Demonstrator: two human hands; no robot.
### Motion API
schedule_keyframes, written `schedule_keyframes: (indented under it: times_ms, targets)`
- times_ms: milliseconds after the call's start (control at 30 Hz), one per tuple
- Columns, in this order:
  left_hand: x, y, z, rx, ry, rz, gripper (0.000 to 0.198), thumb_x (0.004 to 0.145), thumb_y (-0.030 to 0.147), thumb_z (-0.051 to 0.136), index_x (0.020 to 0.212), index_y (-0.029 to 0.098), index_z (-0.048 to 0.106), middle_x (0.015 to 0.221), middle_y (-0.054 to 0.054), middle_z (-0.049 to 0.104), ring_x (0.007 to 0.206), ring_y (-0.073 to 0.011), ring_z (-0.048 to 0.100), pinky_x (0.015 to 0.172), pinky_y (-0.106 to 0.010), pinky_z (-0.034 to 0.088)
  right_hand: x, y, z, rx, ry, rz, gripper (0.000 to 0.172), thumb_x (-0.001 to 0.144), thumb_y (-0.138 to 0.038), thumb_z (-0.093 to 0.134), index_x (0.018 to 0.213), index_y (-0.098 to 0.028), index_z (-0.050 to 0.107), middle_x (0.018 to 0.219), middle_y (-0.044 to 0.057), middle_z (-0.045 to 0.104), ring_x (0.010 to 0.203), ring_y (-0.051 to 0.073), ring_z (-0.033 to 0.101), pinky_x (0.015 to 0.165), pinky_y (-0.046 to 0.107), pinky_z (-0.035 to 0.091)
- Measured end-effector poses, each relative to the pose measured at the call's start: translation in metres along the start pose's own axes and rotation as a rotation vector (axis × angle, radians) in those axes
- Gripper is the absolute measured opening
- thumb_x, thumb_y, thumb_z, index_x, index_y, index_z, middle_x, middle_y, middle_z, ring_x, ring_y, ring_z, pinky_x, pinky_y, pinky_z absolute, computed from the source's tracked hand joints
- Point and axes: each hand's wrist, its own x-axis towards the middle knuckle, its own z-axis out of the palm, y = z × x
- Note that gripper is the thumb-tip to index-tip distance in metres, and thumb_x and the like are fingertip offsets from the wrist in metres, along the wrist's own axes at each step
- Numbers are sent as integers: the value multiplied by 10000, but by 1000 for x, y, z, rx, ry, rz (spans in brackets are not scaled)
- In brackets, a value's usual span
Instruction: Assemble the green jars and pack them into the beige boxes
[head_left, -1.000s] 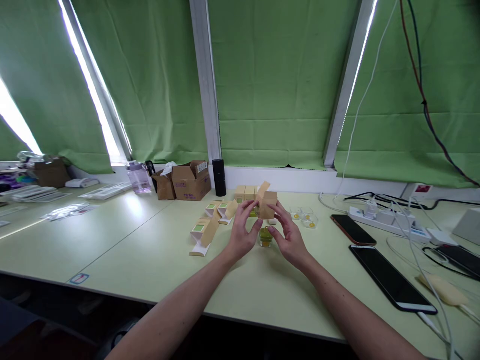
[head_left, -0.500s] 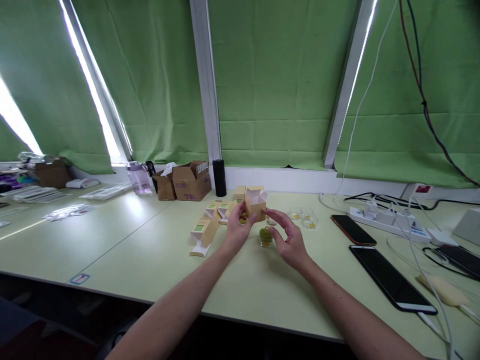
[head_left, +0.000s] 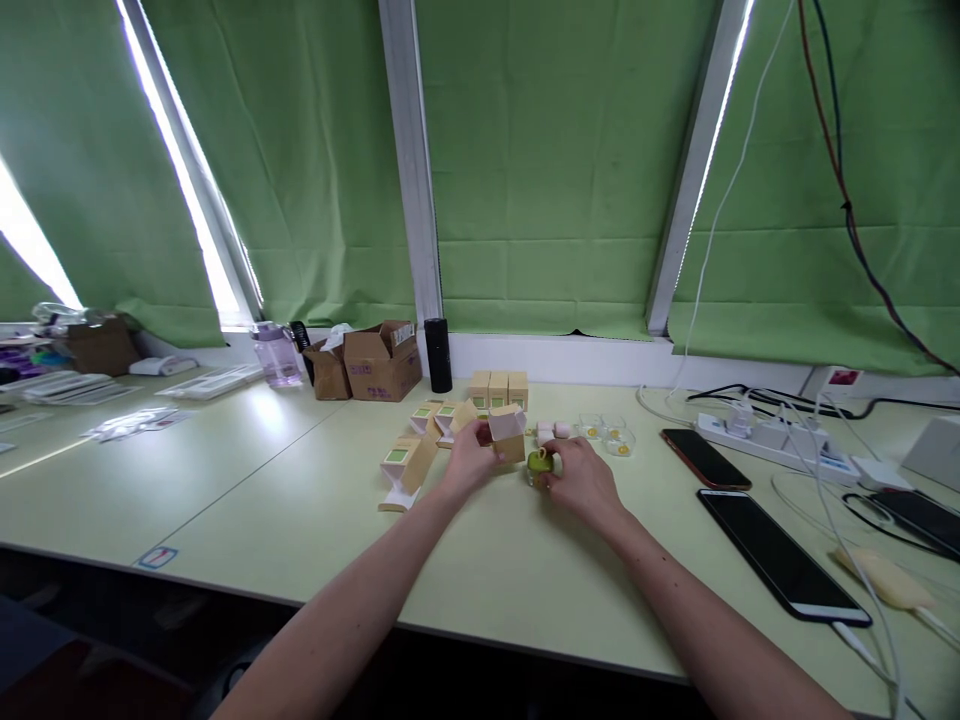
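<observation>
My left hand [head_left: 472, 462] is closed on a small tan cardboard box [head_left: 510, 445], its white-lined flap standing open at the top. Just right of it, my right hand [head_left: 586, 480] has its fingers around a little clear jar with a green lid [head_left: 538, 463], low at the table surface. Whether the jar touches the table I cannot tell. Left of my left hand lie several similar boxes; the nearest box [head_left: 406, 462] has an open flap and a green label. Behind the held box stand three closed boxes [head_left: 498, 388].
Pink-white pieces [head_left: 553, 431] and clear round cups [head_left: 619, 442] sit beyond my right hand. On the right are a tablet [head_left: 780, 552], a phone [head_left: 705, 459] and a power strip [head_left: 776, 447] with cables. A brown carton [head_left: 381, 365] and a black cylinder [head_left: 438, 356] stand at the back.
My left hand has lowered the box towards the table. My right hand has moved from beside the jar to grip it. The closed boxes and pink-white pieces behind are more visible.
</observation>
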Motion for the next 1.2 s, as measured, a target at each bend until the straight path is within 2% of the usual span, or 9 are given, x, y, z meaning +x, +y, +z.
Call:
schedule_keyframes:
  times_ms: [267,367,467,567,700,800,867,1000,1200]
  targets:
    - [-5,2,2,210,-156,-30,511,534,28,740,1032,139,758,1071,-96,781,1028,-302,695,901,-379,521,8,11,-4,-35,20,105,367,841,-291,692,1207,-272,722,1171,119,692,1152,285,624,759,312,437]
    - [-9,3,3,298,-161,-18,498,517,57,790,1004,153,761,1043,-103,773,1030,-331,678,927,-415,499,8,11,-4,-41,19,96,344,843,-285,684,1184,-265,727,1153,116,701,1155,281,619,750,305,435]
    - [-12,7,5,289,-123,-26,647,480,33,812,1103,173,710,1114,-123,742,1118,-360,643,966,-440,473,8,11,-3,-43,22,91,336,844,-276,681,1176,-264,728,1146,115,705,1162,282,614,748,305,438]
    - [-14,15,6,186,-77,30,753,506,53,818,1212,203,601,1247,-123,676,1224,-322,592,999,-418,461,9,12,-3,-46,21,96,332,840,-276,691,1169,-268,731,1153,110,704,1160,283,612,758,308,445]
    - [-19,28,5,93,27,230,484,650,103,745,1095,215,591,1236,-88,655,1203,-249,602,1046,-404,438,9,11,-3,-49,17,95,324,838,-271,703,1161,-273,731,1159,104,705,1182,281,606,771,305,449]
    - [-22,33,3,132,68,332,206,704,106,689,885,201,660,1212,-89,681,1213,-259,615,1072,-423,442,8,10,-4,-51,15,98,321,841,-252,692,1160,-268,723,1165,103,709,1183,277,607,762,302,439]
    - [-23,34,2,163,56,352,111,740,124,673,810,200,713,1227,-96,705,1234,-274,626,1089,-439,452,8,10,-4,-52,14,98,321,841,-243,684,1160,-264,718,1172,104,712,1183,278,606,749,301,429]
    - [-22,33,5,212,23,307,159,842,202,648,889,207,800,1183,-107,769,1194,-283,680,1090,-451,484,8,10,-4,-50,6,99,335,840,-246,679,1174,-262,706,1190,106,710,1172,275,612,740,301,418]
    - [-17,27,10,192,69,235,254,895,289,636,1046,168,801,1122,-119,804,1066,-276,733,995,-427,562,10,12,-2,-52,-7,108,350,840,-262,681,1190,-260,693,1192,103,712,1137,272,630,735,297,410]
